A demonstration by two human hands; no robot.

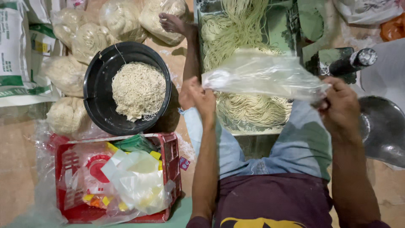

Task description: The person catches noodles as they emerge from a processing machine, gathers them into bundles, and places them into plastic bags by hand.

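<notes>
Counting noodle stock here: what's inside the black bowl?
The black bowl holds one heap of thin pale noodles, off-centre toward its right side. The bowl's bottom under the heap is covered.

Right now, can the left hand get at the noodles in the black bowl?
Probably yes, but not freely: the left hand is pinching one end of the clear plastic bag, and the right hand the other. The black bowl sits open just beside it, its noodles uncovered.

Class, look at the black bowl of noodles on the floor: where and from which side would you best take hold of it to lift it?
Probably grip the black bowl by its bare rim with both hands, on opposite sides, coming from above. The noodles sit heaped off-centre, leaving the wide rim clear, and the bowl stands upright.
</notes>
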